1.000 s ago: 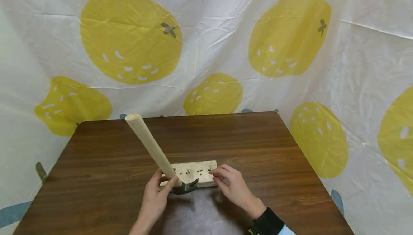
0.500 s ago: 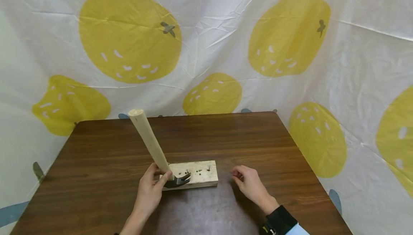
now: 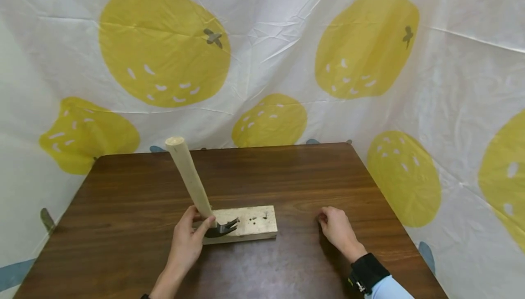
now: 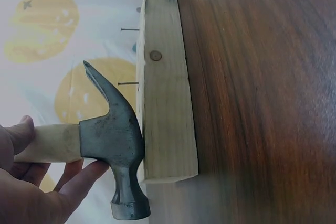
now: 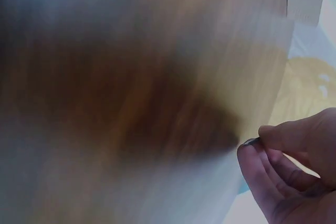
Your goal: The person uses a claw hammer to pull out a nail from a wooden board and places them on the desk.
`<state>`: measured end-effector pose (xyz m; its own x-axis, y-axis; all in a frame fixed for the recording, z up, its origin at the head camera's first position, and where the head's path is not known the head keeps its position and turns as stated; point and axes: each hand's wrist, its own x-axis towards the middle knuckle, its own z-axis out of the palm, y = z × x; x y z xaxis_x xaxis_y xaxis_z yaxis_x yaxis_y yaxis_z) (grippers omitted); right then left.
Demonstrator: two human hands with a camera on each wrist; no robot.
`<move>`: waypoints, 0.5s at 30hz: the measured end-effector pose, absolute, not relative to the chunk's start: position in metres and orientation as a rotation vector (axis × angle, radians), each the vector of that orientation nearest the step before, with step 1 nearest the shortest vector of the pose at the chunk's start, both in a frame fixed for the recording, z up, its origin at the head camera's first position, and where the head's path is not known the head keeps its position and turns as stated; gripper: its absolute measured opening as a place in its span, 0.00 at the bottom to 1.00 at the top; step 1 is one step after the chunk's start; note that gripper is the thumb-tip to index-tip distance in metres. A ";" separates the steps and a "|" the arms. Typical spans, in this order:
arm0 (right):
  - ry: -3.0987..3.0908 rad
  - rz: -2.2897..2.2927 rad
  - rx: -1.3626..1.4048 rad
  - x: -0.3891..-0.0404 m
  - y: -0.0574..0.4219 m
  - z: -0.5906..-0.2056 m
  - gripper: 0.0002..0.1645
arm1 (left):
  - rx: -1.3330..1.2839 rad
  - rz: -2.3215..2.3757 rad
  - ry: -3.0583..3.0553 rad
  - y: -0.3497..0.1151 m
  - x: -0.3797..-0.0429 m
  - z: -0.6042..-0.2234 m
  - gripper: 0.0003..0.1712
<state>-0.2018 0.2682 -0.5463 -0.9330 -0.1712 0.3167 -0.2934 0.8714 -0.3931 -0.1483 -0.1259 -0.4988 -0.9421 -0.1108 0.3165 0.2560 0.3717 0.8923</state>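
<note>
A claw hammer (image 3: pixel 189 180) leans handle-up over a pale wooden block (image 3: pixel 256 227). My left hand (image 3: pixel 185 240) grips the handle just above its dark metal head (image 4: pixel 114 136), which lies against the block's upper face at the left end. Two nails stand up from that face, one (image 4: pixel 129 29) near the right end and another (image 4: pixel 127 83) close to the claw. Small dark holes dot the wood. Off to the right, just above the tabletop, my right hand (image 3: pixel 338 229) pinches a small grey metal piece (image 5: pixel 252 141) between thumb and fingertip; its kind is mostly hidden.
The block rests on a dark brown wood-grain table (image 3: pixel 287 176). Behind and beside the table hangs a white sheet (image 3: pixel 270 39) printed with yellow lemons. A round brown knot (image 4: pixel 155 55) marks the block's front side.
My right hand has left the block's right end and moved right across the table. The hammer, in my left hand, has shifted slightly left and stands a little more upright.
</note>
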 end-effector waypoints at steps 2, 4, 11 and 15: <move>-2.795 0.632 0.302 -0.204 0.274 -0.546 0.08 | -0.122 -1.576 -2.310 -0.126 -0.149 -0.499 0.10; -2.809 0.625 0.268 -0.207 0.280 -0.546 0.07 | -0.123 -1.555 -2.313 -0.127 -0.150 -0.499 0.10; -2.781 0.575 0.241 -0.216 0.293 -0.550 0.06 | -0.121 -1.505 -2.340 -0.128 -0.154 -0.498 0.10; -2.750 0.545 0.216 -0.221 0.297 -0.553 0.06 | -0.123 -1.489 -2.357 -0.129 -0.155 -0.498 0.10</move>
<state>-0.2212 0.2967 -0.5532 -0.9345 -0.0834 0.3460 -0.2091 0.9154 -0.3441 -0.1555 -0.1290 -0.4976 -0.9352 -0.1112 0.3362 0.2558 0.4443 0.8586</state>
